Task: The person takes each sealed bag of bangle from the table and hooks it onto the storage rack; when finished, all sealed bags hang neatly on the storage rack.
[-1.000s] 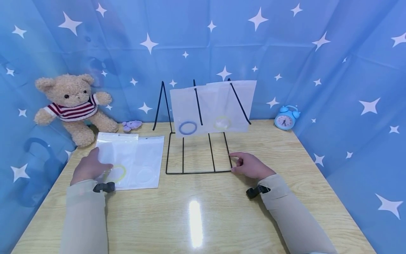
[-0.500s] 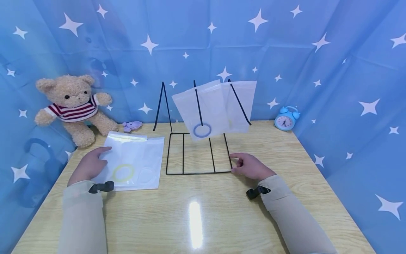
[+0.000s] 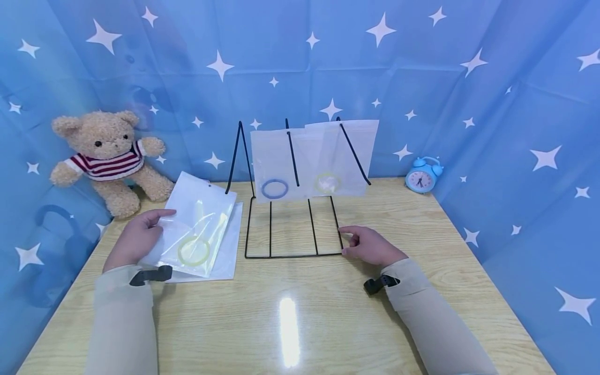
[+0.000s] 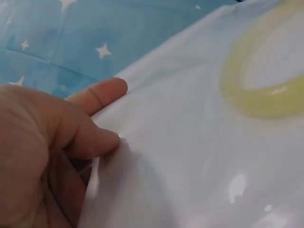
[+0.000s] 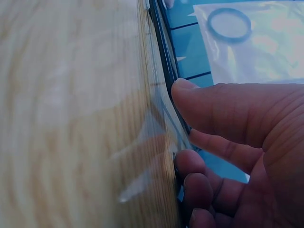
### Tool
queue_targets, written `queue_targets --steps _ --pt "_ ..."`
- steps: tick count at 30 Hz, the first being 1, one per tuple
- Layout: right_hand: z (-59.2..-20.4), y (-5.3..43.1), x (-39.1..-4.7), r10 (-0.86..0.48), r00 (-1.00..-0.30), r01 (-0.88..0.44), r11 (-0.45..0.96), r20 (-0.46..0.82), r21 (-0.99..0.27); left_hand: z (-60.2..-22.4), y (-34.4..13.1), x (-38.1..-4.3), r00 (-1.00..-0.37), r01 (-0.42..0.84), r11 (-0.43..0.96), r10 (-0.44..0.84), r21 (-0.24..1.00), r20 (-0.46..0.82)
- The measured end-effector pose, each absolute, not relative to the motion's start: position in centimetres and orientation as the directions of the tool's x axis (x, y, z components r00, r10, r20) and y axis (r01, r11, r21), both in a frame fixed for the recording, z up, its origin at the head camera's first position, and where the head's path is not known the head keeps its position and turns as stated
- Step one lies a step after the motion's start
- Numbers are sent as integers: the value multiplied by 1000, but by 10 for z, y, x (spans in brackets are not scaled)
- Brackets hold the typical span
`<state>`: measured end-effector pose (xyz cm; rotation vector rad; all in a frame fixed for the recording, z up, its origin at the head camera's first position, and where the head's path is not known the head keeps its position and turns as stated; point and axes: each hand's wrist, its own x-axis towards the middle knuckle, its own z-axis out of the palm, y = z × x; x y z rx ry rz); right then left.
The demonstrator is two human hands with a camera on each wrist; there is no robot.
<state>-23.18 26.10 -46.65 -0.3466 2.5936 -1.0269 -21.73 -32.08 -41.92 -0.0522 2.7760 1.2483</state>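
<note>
On the left in the head view, my left hand (image 3: 136,239) pinches the left edge of a clear-fronted zip bag (image 3: 197,208) with a yellow ring (image 3: 194,251) inside. The bag is tilted and partly raised. Another white bag (image 3: 229,263) lies under it on the table. In the left wrist view the thumb (image 4: 92,140) lies over the bag's face, with a finger behind the edge. My right hand (image 3: 375,246) grips the front right corner of a black wire rack (image 3: 294,255); in the right wrist view its thumb (image 5: 213,109) presses against the wire.
Two bags hang on the rack's prongs, one with a blue ring (image 3: 274,189), one with a yellow-green ring (image 3: 327,183). A teddy bear (image 3: 108,151) sits at the back left, and a blue alarm clock (image 3: 420,179) stands back right. A starry curtain surrounds the table (image 3: 225,323).
My left hand has taken hold of the top bag and lifted and turned it, moving it rightward. The hanging blue-ring bag swung right and came back. My right hand has stayed put.
</note>
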Motion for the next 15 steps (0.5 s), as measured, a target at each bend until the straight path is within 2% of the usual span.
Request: queue_targets --steps 7,15 --pt "-466 261 -232 -338 -916 -99 709 -213 -698 -405 -313 -211 -999 -51 530 -26 847 -44" --pt "-467 262 -233 -339 -917 -103 712 -210 -695 -396 -302 -204 -996 -25 494 -82 869 18"
